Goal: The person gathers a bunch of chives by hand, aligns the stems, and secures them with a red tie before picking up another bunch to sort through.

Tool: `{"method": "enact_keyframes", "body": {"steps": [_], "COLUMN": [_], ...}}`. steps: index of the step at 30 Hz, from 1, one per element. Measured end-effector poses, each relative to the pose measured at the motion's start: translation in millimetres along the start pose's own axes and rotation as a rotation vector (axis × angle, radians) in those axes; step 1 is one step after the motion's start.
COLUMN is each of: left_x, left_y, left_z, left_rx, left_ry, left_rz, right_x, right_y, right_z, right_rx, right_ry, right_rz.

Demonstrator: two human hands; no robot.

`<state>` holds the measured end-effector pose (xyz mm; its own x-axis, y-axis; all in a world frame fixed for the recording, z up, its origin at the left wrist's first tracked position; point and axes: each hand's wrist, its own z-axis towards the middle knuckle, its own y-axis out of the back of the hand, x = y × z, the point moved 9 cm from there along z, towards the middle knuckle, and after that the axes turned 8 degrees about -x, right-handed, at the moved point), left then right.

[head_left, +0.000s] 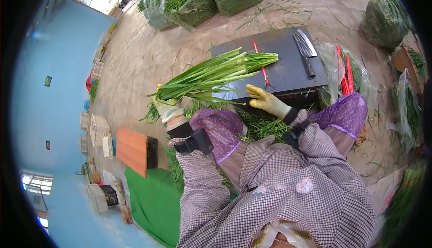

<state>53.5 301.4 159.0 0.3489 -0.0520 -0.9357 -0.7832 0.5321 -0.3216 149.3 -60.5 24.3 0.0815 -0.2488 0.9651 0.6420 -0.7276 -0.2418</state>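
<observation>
A bunch of long green stalks (211, 72) is gripped near its left end by my left hand (168, 108), in a pale glove. The bunch's other end lies over the dark board (288, 52). My right hand (263, 99), in a yellowish glove, is at the board's front edge with its fingers apart and nothing in it. A smaller green bundle (265, 59) rests on the board beside the stalks' tips, across a red strip (262, 63). A cleaver with a black handle (306, 50) lies on the board's right side.
Plastic bags of greens (189, 5) stand at the back, and another (384, 21) at the back right. Red strips (346, 75) lie on a bag right of the board. Loose greens (265, 126) lie between my knees. An orange-brown board (132, 151) stands at the left by green cloth (153, 198).
</observation>
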Motion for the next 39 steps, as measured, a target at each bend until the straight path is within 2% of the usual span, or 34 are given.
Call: {"method": "enact_keyframes", "body": {"steps": [3,6,7,8,10,11,13,14,15,17,18,21,23,25,28,31,32,35,37,38,39], "left_x": [17.5,20.8,21.9,16.6,3.5,5.8,10.4,15.9,16.0,21.8,23.7,25.9,20.1,18.9,21.3,16.3,17.7,30.4,16.6,8.9,9.8], "left_y": [-9.4,-4.2,-0.1,-0.8,-8.3,-5.5,-0.4,3.6,5.2,10.5,12.2,6.6,-3.3,-7.3,-9.8,-1.4,-1.7,10.2,1.5,-4.4,-0.9], "left_z": [0.9,3.7,6.4,2.7,-9.8,-4.9,4.4,1.1,2.4,8.2,10.7,9.7,2.4,3.6,12.7,13.7,10.5,26.5,6.8,-5.3,0.5], "left_rx": [0.037,0.065,0.077,0.046,0.001,0.023,0.068,0.001,0.014,0.034,0.040,0.051,0.067,0.069,0.140,0.149,0.085,0.064,-0.070,-0.145,-0.092], "left_ry": [0.039,-0.067,-0.113,-0.046,0.047,0.048,0.053,0.079,0.035,-0.036,-0.062,-0.047,-0.025,-0.068,-0.169,-0.288,-0.141,-0.057,0.074,0.153,0.109], "left_rz": [0.054,0.160,0.186,0.071,-0.096,-0.074,-0.028,-0.111,-0.070,0.002,0.031,0.035,0.041,0.155,0.255,0.326,0.173,0.044,-0.102,-0.199,-0.133], "right_x": [36.5,41.9,50.7,58.9,61.1,62.3,41.5,22.5,3.0,-50.1,-43.7,34.3,80.8,99.7,68.9,86.7,80.9,39.0,-16.0,-51.6,-80.1], "right_y": [-38.0,-44.0,-37.4,-30.2,-15.6,-8.3,14.5,27.1,38.2,60.9,67.8,44.9,15.6,-11.8,-40.1,-48.5,-44.4,-22.4,-1.0,20.7,35.4], "right_z": [21.6,24.0,23.9,19.3,2.3,-6.8,-26.6,-35.2,-47.3,-72.4,-91.4,-55.4,-30.3,-13.0,20.4,4.0,-2.7,-34.2,-63.0,-80.3,-97.5], "right_rx": [0.001,-0.052,-0.090,-0.126,-0.159,-0.191,-0.212,-0.128,-0.043,0.199,0.243,-0.142,-0.280,-0.428,-0.106,-0.105,-0.150,-0.069,0.177,0.281,0.384], "right_ry": [0.201,-0.062,0.122,0.306,0.466,0.546,0.516,0.381,0.244,-0.289,-0.341,0.061,0.283,0.496,0.034,0.347,0.374,0.271,0.018,-0.175,-0.374], "right_rz": [0.180,0.296,0.063,-0.171,-0.497,-0.655,-0.860,-0.938,-1.011,-1.373,-1.543,-1.287,-0.999,-0.852,-0.297,-0.468,-0.582,-0.796,-1.326,-1.385,-1.431]}}
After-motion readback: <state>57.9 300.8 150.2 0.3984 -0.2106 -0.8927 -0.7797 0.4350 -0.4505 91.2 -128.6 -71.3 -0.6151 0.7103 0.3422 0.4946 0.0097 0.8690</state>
